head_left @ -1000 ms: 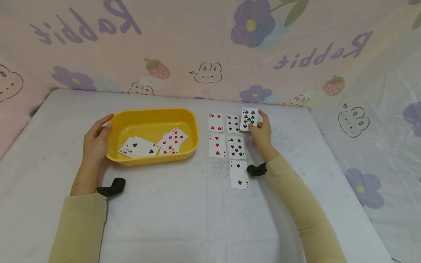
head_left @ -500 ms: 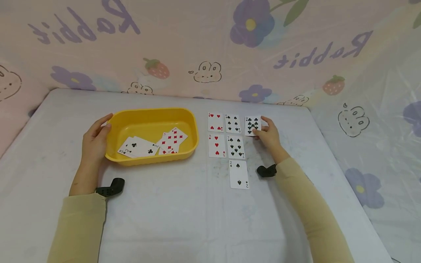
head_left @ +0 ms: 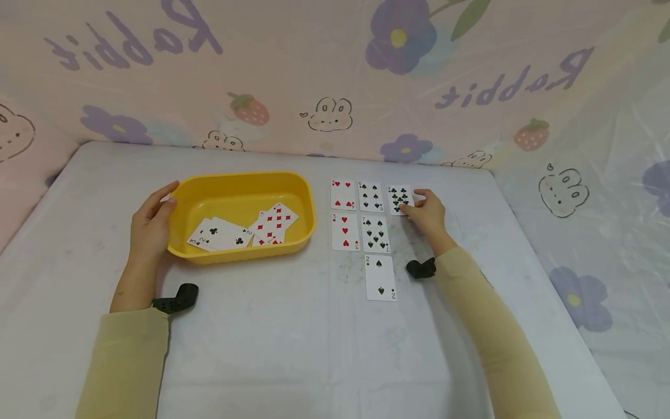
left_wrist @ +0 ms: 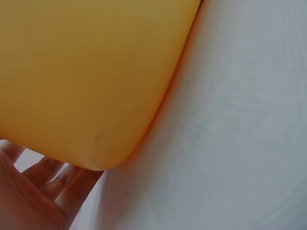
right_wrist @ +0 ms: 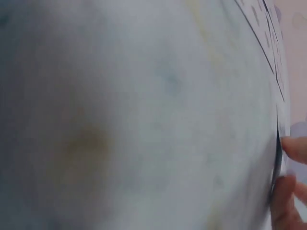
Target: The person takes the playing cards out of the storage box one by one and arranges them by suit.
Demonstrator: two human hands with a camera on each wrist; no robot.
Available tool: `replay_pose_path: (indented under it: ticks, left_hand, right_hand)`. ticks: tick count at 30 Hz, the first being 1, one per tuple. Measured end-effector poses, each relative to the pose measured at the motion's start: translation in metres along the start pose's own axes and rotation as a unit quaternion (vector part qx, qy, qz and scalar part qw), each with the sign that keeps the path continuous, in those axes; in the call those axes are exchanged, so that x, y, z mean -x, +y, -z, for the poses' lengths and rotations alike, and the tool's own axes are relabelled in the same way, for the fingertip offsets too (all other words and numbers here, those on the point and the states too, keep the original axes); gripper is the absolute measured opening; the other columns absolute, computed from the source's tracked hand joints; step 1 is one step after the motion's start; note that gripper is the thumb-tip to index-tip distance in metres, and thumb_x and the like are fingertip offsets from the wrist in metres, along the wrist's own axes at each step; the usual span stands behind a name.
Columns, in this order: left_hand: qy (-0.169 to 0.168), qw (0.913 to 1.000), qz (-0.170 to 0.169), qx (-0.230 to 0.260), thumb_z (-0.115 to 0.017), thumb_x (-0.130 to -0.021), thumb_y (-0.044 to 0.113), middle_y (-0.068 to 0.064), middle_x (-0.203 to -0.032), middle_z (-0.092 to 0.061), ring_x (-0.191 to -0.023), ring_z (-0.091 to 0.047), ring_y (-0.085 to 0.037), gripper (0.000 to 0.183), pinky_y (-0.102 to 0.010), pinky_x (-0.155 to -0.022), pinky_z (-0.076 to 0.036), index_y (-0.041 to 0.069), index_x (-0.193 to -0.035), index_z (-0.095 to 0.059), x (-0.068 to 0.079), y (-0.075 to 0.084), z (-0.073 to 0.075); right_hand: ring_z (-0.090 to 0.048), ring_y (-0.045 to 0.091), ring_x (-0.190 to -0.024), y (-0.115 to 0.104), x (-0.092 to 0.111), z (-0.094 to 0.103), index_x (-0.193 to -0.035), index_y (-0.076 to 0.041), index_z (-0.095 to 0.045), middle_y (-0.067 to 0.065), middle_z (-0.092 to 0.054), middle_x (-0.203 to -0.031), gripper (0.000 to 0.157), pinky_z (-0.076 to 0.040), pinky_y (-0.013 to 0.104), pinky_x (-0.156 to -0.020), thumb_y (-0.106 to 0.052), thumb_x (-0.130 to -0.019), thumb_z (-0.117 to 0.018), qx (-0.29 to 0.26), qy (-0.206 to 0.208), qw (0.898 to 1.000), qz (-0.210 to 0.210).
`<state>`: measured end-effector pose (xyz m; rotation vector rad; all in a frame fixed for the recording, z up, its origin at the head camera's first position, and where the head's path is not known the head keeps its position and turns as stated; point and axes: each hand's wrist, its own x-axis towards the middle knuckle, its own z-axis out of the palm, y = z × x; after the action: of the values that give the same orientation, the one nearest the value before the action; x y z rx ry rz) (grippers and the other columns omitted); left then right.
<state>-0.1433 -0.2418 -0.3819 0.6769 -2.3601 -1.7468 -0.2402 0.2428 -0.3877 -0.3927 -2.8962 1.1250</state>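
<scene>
In the head view, my left hand (head_left: 150, 224) grips the left end of a yellow plastic tub (head_left: 230, 201), thumb at the rim. The left wrist view shows its fingers (left_wrist: 79, 189) under the tub's outer wall (left_wrist: 96, 96). My right hand (head_left: 430, 216) pinches the right edge of a nine of clubs playing card (head_left: 396, 194), which lies at the right end of the back row. Left of it are the six of spades (head_left: 370, 198) and four of hearts (head_left: 342, 195). In the right wrist view, fingertips (right_wrist: 293, 148) show at the edge beside the card.
The three of hearts (head_left: 344, 233) and seven of spades (head_left: 376, 235) form a second row, with the two of spades (head_left: 380, 282) in front. Inside the tub lie several loose clubs cards (head_left: 220, 235) and diamonds cards (head_left: 273, 224). A patterned cloth wall (head_left: 282, 70) stands behind the white table (head_left: 262, 337).
My right hand has lowered the nine of clubs from over the six of spades to the table on its right, then slid it slightly left. My left hand stays on the tub.
</scene>
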Motion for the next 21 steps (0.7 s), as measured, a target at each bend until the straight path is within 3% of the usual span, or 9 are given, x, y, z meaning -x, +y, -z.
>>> replay_pose_path:
  ticks: [4,9,14,21]
  left_hand:
    - [0.0,1.0,-0.005,-0.002,-0.04,-0.102,0.037,0.009,-0.124,-0.049,-0.099,-0.043,0.001,0.04,-0.015,-0.096,-0.042,0.039,-0.141,-0.046,0.0,0.0,0.0]
    - [-0.003,1.0,-0.005,-0.003,-0.039,-0.102,0.038,0.006,-0.127,-0.048,-0.1,-0.042,0.0,0.04,-0.02,-0.101,-0.041,0.039,-0.141,-0.046,-0.001,-0.002,-0.001]
    - [-0.003,1.0,-0.006,-0.001,-0.039,-0.102,0.038,0.004,-0.13,-0.047,-0.101,-0.043,0.0,0.04,-0.024,-0.105,-0.04,0.039,-0.141,-0.046,-0.001,-0.003,0.0]
    - [-0.002,0.9999,-0.016,-0.004,-0.039,-0.102,0.037,0.003,-0.129,-0.048,-0.1,-0.043,0.0,0.04,-0.021,-0.101,-0.041,0.038,-0.141,-0.046,-0.001,-0.003,0.0]
  right_hand:
    - [-0.051,0.028,-0.093,-0.002,0.0,0.0,-0.138,-0.003,-0.047,0.02,-0.056,-0.11,0.059,-0.043,0.038,-0.08,-0.024,-0.087,-0.068,0.024,0.008,1.0,-0.001]
    - [-0.05,0.026,-0.088,-0.004,0.001,-0.001,-0.136,-0.004,-0.049,0.016,-0.055,-0.104,0.057,-0.041,0.034,-0.075,-0.024,-0.087,-0.068,0.024,0.012,1.0,0.003]
    - [-0.052,0.024,-0.089,-0.014,0.003,-0.001,-0.136,-0.007,-0.051,0.012,-0.056,-0.103,0.054,-0.04,0.027,-0.07,-0.024,-0.088,-0.067,-0.018,0.004,1.0,0.007]
    - [-0.052,0.015,-0.087,-0.036,0.011,-0.011,-0.134,-0.008,-0.053,0.005,-0.056,-0.098,0.051,-0.041,0.021,-0.067,-0.025,-0.088,-0.068,-0.097,-0.004,0.995,0.037]
